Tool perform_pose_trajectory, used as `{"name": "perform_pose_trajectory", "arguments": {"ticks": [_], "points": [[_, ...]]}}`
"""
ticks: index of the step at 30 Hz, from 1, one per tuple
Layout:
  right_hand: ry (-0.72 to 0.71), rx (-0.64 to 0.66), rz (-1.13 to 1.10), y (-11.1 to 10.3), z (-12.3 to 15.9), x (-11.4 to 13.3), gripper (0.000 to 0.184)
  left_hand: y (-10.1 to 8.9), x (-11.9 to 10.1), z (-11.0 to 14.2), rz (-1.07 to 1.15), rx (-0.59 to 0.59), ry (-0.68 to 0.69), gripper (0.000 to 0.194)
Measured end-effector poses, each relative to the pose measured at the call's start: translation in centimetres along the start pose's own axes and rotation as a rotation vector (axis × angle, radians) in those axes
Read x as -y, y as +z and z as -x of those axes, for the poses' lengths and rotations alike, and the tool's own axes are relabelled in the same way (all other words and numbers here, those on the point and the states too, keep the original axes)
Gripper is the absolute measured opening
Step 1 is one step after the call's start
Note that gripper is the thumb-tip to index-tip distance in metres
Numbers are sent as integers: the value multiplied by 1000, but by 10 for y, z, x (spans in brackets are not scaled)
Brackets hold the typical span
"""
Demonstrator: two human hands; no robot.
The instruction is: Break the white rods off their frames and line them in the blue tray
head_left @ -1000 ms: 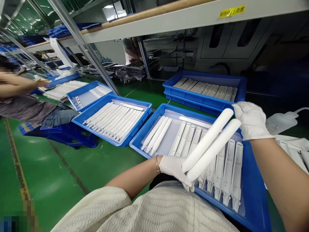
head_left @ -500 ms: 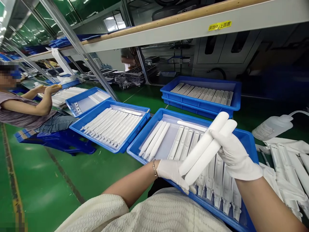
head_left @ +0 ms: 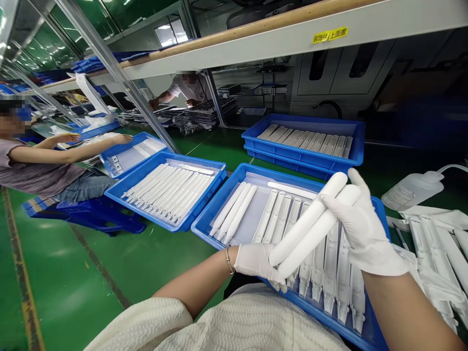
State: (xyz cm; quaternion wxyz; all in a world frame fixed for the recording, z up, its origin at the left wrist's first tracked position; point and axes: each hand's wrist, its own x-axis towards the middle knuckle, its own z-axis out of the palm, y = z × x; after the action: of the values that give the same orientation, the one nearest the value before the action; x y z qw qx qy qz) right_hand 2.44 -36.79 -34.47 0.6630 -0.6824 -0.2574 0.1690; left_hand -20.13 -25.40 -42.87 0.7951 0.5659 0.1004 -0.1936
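Two long white plastic covers [head_left: 310, 224] lie side by side, slanted, between my gloved hands above a blue tray [head_left: 380, 219]. My left hand [head_left: 259, 262] holds their lower ends, with its fingers partly hidden underneath. Near the upper ends, my right hand [head_left: 360, 226] grips them with the thumb on top; one finger stands up behind. Under the covers, a row of white plastic parts [head_left: 331, 273] lies in the tray with their inner sides up. Several smooth white covers [head_left: 234, 212] rest at the tray's left side, and one lies along the far edge.
Another blue tray [head_left: 171, 225] of white parts stands at left. Stacked blue trays [head_left: 303, 163] are behind. To the right are a clear squeeze bottle [head_left: 413, 189] and wrapped white parts [head_left: 435, 258]. A seated co-worker [head_left: 40, 158] is at far left; another person [head_left: 190, 90] is behind the shelf.
My right hand has shifted slightly right and raised a finger behind the covers, which stay nearly in place. The seated co-worker's arm has reached out; the person behind the shelf has leaned into view.
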Motion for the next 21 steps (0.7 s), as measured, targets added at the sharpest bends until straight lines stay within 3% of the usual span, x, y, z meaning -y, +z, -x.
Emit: {"name": "perform_pose_trajectory", "arguments": {"ticks": [2,3,6,9,14,16,20,21], "points": [[-39,-54,78,-4,-3,3,118,-2,4,0,26,2,-20,51],[-59,-56,113,-7,-4,5,118,-2,5,1,40,4,-34,51],[-80,-9,197,-15,-5,13,89,-1,5,3,56,8,-94,52],[-9,13,300,-22,-5,18,56,3,3,6,51,7,-119,53],[-125,-66,227,-27,-5,13,32,8,5,10,13,42,-138,58],[-146,-55,270,-27,-4,10,34,8,6,11,13,38,-138,59],[-63,79,519,-28,-5,9,69,9,7,14,16,17,-109,54],[-63,90,522,-29,-6,10,70,10,6,15,-30,11,-89,54]]}}
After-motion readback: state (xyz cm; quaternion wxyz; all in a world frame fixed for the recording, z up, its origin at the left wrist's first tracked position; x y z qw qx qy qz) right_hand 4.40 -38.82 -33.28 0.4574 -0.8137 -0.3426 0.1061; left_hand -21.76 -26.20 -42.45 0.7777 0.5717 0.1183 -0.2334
